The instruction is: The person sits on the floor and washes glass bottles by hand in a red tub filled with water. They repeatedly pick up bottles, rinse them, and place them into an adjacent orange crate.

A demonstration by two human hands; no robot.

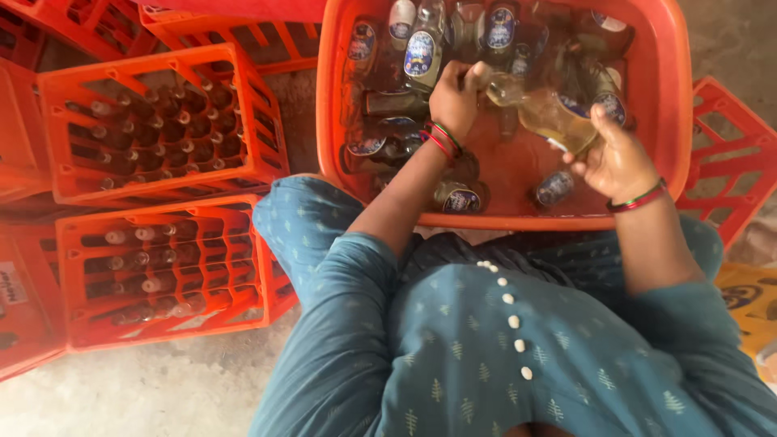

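Both hands grip one clear glass bottle (pixel 544 115) over the orange tub (pixel 657 121) of bottles, left hand (pixel 456 97) closed around its neck, right hand (pixel 617 158) clasping its base.

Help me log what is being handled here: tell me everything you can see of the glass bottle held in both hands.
The glass bottle is clear, looks pale yellowish, and lies tilted, its neck toward the left hand, which grips that end. The right hand holds its wider lower body, where part of a blue oval label shows. It is held over the orange tub, above other labelled bottles lying there. Whether it is capped or holds liquid cannot be told.
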